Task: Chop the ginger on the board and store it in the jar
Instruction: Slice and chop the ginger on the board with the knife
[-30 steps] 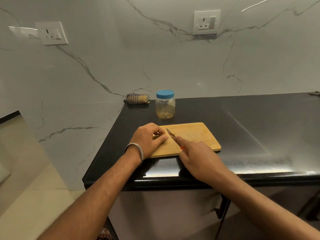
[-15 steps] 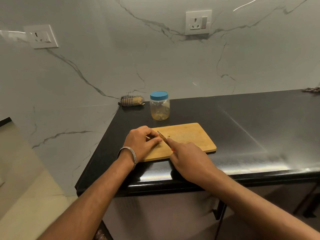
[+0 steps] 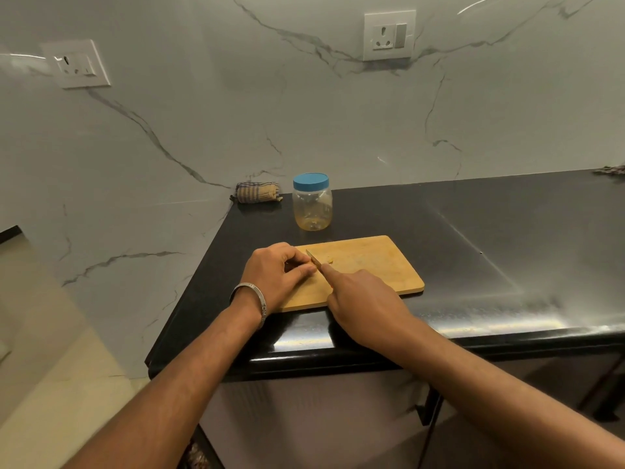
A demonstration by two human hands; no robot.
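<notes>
- While I am watching through the head camera, the ginger (image 3: 329, 259) is showing as a small pale-yellow bit lying on the wooden board (image 3: 378, 265), just right of the knife blade (image 3: 313, 257); it is too small for me to tell its shape.
- Whatever ginger is sitting under the left hand (image 3: 275, 274) is staying hidden from me; that hand is lying on the board's left end with fingers curled down and fingertips pressing at something just beside the blade.
- The right hand (image 3: 363, 304) is gripping the knife, its index finger stretching along the spine, and the blade is pointing away and to the left, tip near the left fingers.
- The board is lying flat on the black counter (image 3: 473, 238), close to the front edge.
- The jar (image 3: 311, 202) is standing upright behind the board, apart from it, its blue lid (image 3: 310, 181) sitting on top; the clear body is looking yellowish toward the bottom.
- A rolled checked cloth (image 3: 257, 192) is resting against the marble wall, left of the jar.
- A metal bangle (image 3: 252, 301) is circling the left wrist.
- Two wall sockets (image 3: 389, 35) are showing on the wall above.
</notes>
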